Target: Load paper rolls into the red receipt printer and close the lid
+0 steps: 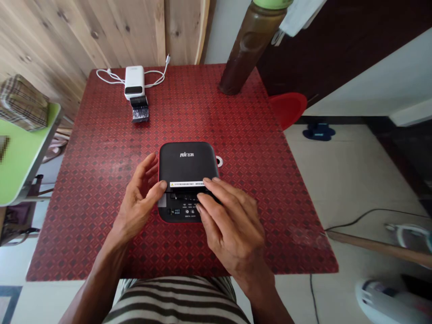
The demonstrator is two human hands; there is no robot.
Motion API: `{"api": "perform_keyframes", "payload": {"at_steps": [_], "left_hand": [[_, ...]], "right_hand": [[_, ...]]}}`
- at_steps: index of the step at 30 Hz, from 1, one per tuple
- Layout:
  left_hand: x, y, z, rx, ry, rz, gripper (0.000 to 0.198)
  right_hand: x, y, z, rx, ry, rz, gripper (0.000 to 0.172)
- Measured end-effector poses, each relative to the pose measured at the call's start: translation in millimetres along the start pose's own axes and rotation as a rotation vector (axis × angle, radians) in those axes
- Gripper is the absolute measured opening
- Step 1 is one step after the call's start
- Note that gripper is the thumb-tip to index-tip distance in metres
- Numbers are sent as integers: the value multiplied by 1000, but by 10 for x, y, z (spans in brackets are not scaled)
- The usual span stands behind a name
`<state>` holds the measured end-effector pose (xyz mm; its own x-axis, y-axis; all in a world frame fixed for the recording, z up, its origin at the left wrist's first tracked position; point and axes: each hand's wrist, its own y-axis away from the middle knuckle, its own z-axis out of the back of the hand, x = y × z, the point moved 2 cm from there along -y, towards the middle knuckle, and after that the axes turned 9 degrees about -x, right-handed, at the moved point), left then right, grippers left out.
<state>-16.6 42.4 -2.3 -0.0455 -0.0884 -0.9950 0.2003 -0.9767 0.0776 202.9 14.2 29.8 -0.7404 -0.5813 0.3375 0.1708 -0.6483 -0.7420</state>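
Note:
A black receipt printer point(189, 165) with a white logo and a narrow white warning label lies on the red patterned table. Along its front part run a dark slot point(182, 196), small buttons and a little display. My left hand point(140, 195) holds the printer's left side, thumb on the top near the slot, fingers along the edge. Over the front right corner is my right hand point(232, 216). Its fingertips are drawn together at the slot and label; whatever they pinch, if anything, is hidden. A white ring-shaped piece point(219, 161) shows beside the printer's right edge.
A white power bank point(134, 81) with white cables and a black flap lies at the table's point(101, 189) back left. A tall brown bottle point(249, 45) with a green lid stands at the back right. A red stool point(289, 108) is beyond the right edge.

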Motion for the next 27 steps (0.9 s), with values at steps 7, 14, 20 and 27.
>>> {"api": "perform_keyframes", "payload": {"at_steps": [7, 14, 20, 27], "left_hand": [[9, 36, -38, 6, 110, 35, 58], [18, 34, -43, -8, 61, 15, 60], [106, 125, 9, -4, 145, 109, 52], [31, 345, 139, 69, 140, 133, 61]], "right_hand": [[-11, -29, -22, 13, -15, -6, 25], [-7, -11, -16, 36, -31, -48, 30], [-28, 69, 28, 1, -91, -58, 28], [-132, 232, 81, -79, -74, -153, 30]]}}
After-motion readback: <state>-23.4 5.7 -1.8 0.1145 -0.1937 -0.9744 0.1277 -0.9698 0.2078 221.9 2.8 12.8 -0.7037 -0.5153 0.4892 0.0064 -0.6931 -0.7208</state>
